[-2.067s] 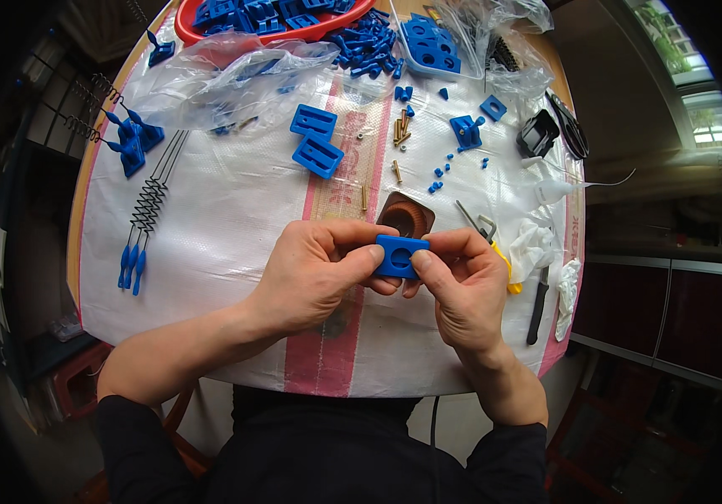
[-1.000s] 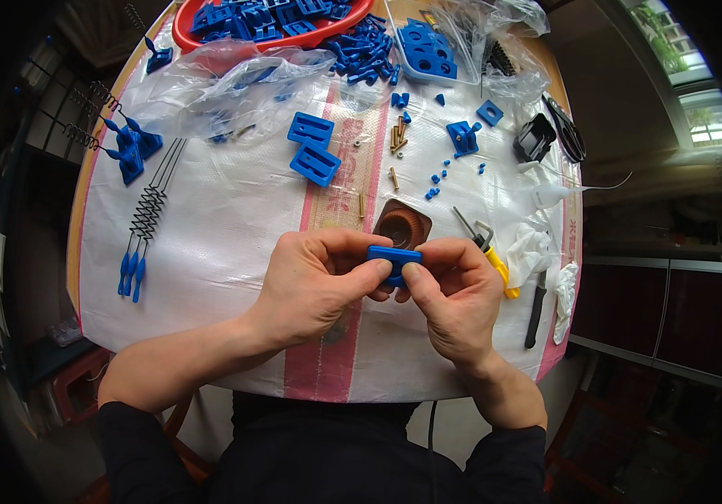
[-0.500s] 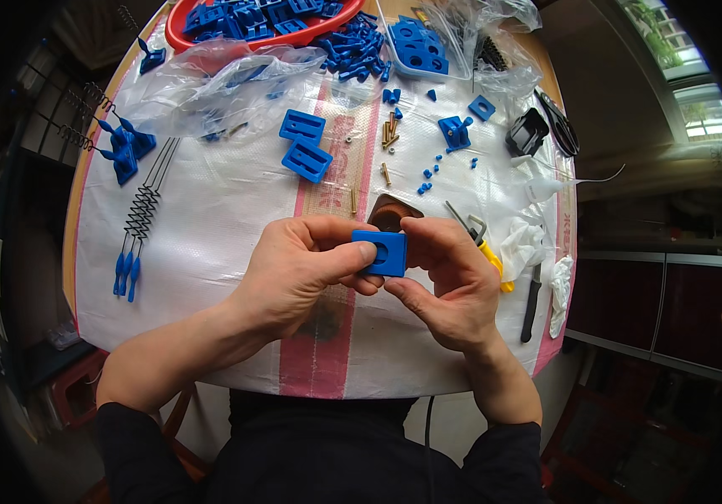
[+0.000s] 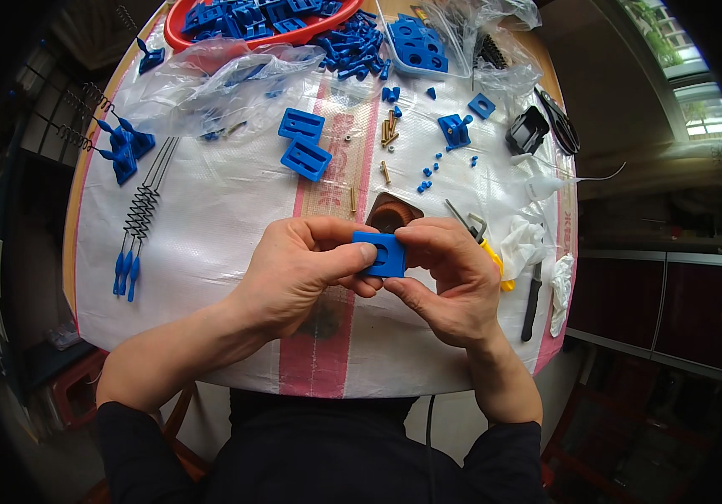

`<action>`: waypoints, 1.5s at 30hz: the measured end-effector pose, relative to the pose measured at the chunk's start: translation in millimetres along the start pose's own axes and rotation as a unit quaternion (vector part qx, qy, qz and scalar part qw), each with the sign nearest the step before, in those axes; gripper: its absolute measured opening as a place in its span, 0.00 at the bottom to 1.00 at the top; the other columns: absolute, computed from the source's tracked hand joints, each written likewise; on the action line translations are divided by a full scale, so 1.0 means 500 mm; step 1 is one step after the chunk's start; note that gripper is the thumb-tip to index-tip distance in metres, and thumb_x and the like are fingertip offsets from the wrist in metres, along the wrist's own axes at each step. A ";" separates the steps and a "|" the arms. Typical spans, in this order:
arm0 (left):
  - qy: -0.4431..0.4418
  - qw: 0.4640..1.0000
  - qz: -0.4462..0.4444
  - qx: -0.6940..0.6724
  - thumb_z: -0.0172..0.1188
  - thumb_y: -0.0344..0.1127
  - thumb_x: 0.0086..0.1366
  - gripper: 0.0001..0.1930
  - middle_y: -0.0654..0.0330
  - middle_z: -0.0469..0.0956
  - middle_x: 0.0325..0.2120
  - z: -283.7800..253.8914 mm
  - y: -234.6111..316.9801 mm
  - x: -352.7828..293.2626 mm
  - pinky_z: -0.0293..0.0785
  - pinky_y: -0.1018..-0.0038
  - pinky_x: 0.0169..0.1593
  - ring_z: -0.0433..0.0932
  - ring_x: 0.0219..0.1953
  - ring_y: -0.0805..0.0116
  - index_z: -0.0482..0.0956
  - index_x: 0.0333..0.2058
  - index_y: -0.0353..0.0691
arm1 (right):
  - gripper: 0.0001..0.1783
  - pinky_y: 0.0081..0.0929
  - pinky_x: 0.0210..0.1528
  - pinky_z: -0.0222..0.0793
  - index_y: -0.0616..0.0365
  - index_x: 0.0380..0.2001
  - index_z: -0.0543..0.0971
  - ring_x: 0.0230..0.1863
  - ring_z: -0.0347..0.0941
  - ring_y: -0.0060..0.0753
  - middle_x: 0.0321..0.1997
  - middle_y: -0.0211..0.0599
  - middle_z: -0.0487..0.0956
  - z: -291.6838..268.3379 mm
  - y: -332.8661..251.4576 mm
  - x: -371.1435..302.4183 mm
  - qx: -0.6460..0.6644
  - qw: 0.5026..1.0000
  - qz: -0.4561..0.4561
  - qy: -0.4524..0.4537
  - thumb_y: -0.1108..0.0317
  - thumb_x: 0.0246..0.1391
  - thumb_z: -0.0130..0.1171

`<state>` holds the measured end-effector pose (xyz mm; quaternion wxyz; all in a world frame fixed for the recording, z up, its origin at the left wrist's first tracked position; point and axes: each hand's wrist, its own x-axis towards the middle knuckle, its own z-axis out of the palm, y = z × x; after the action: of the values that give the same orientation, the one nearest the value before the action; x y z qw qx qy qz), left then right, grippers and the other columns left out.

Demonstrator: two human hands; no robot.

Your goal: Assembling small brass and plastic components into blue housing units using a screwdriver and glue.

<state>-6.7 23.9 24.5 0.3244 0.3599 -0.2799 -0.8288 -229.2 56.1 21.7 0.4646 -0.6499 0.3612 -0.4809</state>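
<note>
Both hands hold one small blue plastic block (image 4: 390,264) with a round-edged opening in its face, above the near part of the table. My left hand (image 4: 298,267) pinches its left side, the thumb lying over the opening. At the block's right side, my right hand (image 4: 453,281) grips the edge between thumb and fingers. Just beyond sits a dark dish (image 4: 400,207) with something round and brown in it. Two slotted blue blocks (image 4: 304,143) lie farther off, left of several brass screws (image 4: 389,130). What is behind the block is hidden by my fingers.
A red basin (image 4: 294,38) of blue parts stands at the back, beside a clear tub (image 4: 462,59). Wire springs with blue ends (image 4: 141,210) lie left. On the right are a yellow-handled tool (image 4: 495,256), a black-handled knife (image 4: 531,309), scissors (image 4: 561,126) and crumpled tissue (image 4: 523,244).
My right fingers have shifted slightly left along the block's upper right corner. Both hands and the block otherwise stay in place.
</note>
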 end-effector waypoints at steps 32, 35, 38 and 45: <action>0.043 0.929 0.296 0.219 0.66 0.20 0.66 0.13 0.59 0.87 0.39 0.018 -0.048 -0.013 0.81 0.80 0.44 0.84 0.40 0.78 0.84 0.49 0.31 | 0.08 0.19 0.43 0.77 0.62 0.44 0.78 0.39 0.81 0.17 0.38 0.31 0.84 0.047 -0.004 -0.031 0.069 0.984 0.120 0.110 0.76 0.65 0.66; 0.040 0.936 0.276 0.215 0.66 0.21 0.67 0.13 0.59 0.87 0.39 0.015 -0.048 -0.014 0.81 0.80 0.44 0.84 0.40 0.78 0.84 0.50 0.31 | 0.08 0.19 0.43 0.77 0.62 0.44 0.78 0.39 0.80 0.17 0.37 0.29 0.83 0.048 0.000 -0.033 0.060 0.986 0.105 0.113 0.76 0.65 0.66; 0.033 0.953 0.234 0.189 0.66 0.22 0.68 0.14 0.58 0.87 0.40 0.015 -0.046 -0.014 0.83 0.79 0.45 0.85 0.41 0.77 0.83 0.51 0.31 | 0.07 0.19 0.42 0.76 0.62 0.43 0.77 0.38 0.80 0.16 0.37 0.30 0.82 0.048 -0.010 -0.029 0.065 0.984 0.117 0.115 0.76 0.65 0.66; -0.024 0.993 0.109 0.043 0.57 0.31 0.77 0.15 0.50 0.86 0.39 0.015 -0.017 -0.019 0.87 0.68 0.44 0.87 0.38 0.66 0.80 0.54 0.27 | 0.10 0.15 0.25 0.69 0.63 0.37 0.75 0.24 0.74 0.14 0.27 0.31 0.80 0.016 -0.039 -0.014 0.152 0.951 0.255 0.089 0.71 0.64 0.68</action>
<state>-10.5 37.8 27.0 0.3900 0.3209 -0.3604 -0.7842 -223.0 70.6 37.3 0.6306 -0.4126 0.4777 -0.4516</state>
